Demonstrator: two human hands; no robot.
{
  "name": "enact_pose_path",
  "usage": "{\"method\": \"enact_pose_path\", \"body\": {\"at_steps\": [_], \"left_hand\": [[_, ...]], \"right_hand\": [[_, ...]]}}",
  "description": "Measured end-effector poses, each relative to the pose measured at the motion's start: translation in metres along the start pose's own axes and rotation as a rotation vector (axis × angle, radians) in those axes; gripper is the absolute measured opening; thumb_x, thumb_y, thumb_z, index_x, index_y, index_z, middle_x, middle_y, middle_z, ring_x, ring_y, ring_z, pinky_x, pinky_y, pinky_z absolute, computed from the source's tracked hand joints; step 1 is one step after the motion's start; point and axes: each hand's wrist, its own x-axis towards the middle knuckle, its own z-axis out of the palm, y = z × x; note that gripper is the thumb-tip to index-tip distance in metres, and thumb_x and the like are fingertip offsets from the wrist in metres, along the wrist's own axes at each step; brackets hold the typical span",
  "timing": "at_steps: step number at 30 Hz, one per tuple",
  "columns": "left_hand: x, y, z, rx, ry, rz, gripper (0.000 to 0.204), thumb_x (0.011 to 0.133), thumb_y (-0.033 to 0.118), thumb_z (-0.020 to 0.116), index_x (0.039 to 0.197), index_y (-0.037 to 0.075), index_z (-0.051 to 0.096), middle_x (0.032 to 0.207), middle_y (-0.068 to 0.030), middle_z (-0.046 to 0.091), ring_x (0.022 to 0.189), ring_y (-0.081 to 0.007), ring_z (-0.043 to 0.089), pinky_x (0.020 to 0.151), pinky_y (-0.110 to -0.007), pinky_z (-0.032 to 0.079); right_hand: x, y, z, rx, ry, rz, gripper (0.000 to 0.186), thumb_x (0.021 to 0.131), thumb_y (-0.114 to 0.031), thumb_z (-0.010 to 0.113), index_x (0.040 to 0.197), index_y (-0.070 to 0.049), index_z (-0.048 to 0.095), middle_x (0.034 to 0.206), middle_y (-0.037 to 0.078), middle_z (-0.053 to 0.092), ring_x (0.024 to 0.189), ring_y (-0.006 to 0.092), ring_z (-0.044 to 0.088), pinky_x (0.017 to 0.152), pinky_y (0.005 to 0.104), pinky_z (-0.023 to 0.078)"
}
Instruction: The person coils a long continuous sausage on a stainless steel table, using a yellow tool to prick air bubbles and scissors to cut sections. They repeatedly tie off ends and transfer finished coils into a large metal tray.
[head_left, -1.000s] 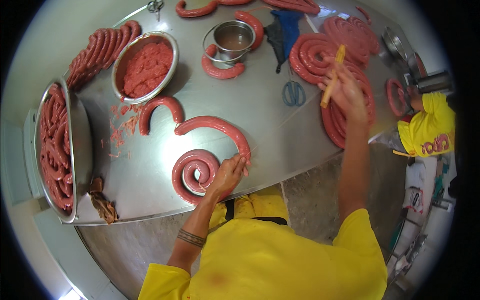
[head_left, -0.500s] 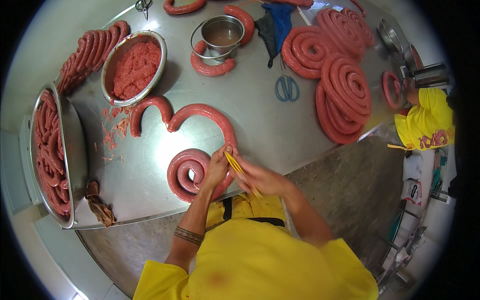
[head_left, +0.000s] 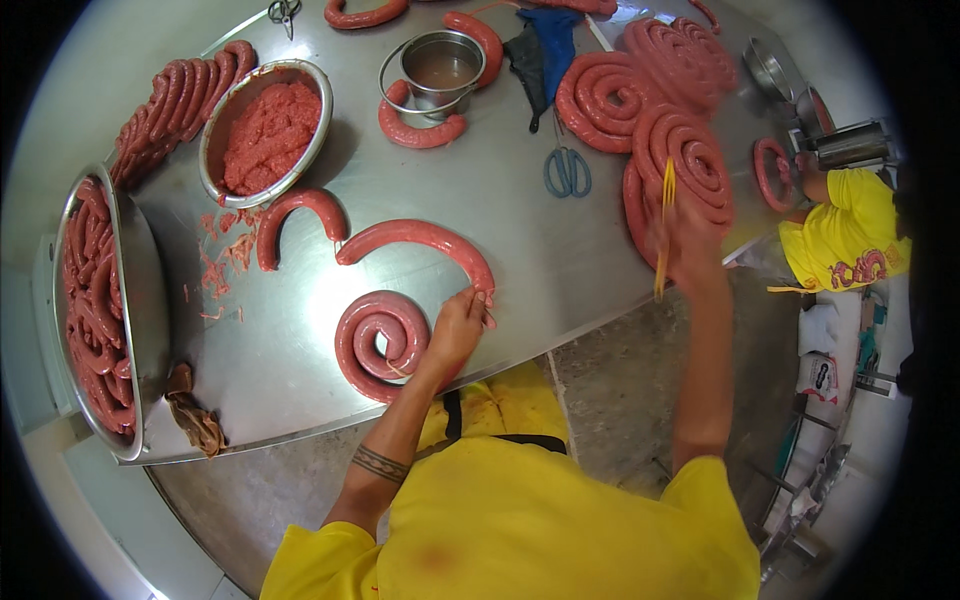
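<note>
My left hand (head_left: 460,325) is closed on the end of a curved sausage (head_left: 415,232) near the table's (head_left: 540,290) front edge. Just below lies a coiled sausage (head_left: 360,348); a shorter curved piece (head_left: 300,200) sits to the left. My right hand (head_left: 683,235), smeared by motion, grips a long, narrow yellow tool (head_left: 668,185) held upright over the stacked coils (head_left: 680,150) on the right. Blue-handled scissors (head_left: 568,172) lie between my hands, farther back.
At left are a large pan of sausages (head_left: 95,310), a bowl of minced meat (head_left: 272,135) and brown scraps (head_left: 190,410). Behind stand a small pail (head_left: 440,75) and a blue-and-grey cloth (head_left: 548,55). A co-worker (head_left: 840,230) in yellow is at the right.
My right hand came down beside my left with the yellow tool, then swung back up to the right. My left hand stays on the sausage end.
</note>
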Motion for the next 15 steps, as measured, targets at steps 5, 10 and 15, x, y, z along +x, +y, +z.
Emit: {"method": "enact_pose_path", "body": {"at_steps": [5, 10, 15], "left_hand": [[0.008, -0.018, -0.007, -0.239, 0.105, -0.128, 0.022, 0.104, 0.014, 0.045, 0.093, 0.001, 0.058, 0.097, -0.0215, 0.069, 0.078, -0.0285, 0.068, 0.066, -0.040, 0.051], [-0.029, 0.004, -0.007, 0.837, 0.343, 0.435, 0.014, 0.095, 0.004, 0.053, 0.104, 0.000, 0.063, 0.123, -0.0277, 0.060, 0.098, -0.0418, 0.062, 0.082, -0.042, 0.051], [-0.047, 0.034, -0.007, 0.521, 0.459, 0.408, 0.020, 0.096, 0.002, 0.051, 0.111, 0.000, 0.064, 0.132, -0.0213, 0.053, 0.110, -0.0271, 0.057, 0.091, -0.034, 0.048]], "right_hand": [[-0.127, 0.124, 0.070, -0.014, 0.117, 0.671, 0.046, 0.106, -0.025, 0.050, 0.147, -0.018, 0.033, 0.087, -0.001, 0.050, 0.072, 0.0112, 0.048, 0.064, 0.0298, 0.046], [-0.040, 0.174, 0.147, -0.992, 0.082, -0.032, 0.036, 0.096, -0.005, 0.054, 0.131, -0.008, 0.044, 0.091, 0.021, 0.061, 0.082, 0.0383, 0.066, 0.069, 0.0485, 0.050], [0.039, 0.120, 0.204, -1.011, -0.698, -0.166, 0.030, 0.093, -0.002, 0.055, 0.123, -0.003, 0.054, 0.107, 0.021, 0.065, 0.102, 0.0431, 0.063, 0.087, 0.0490, 0.049]]}}
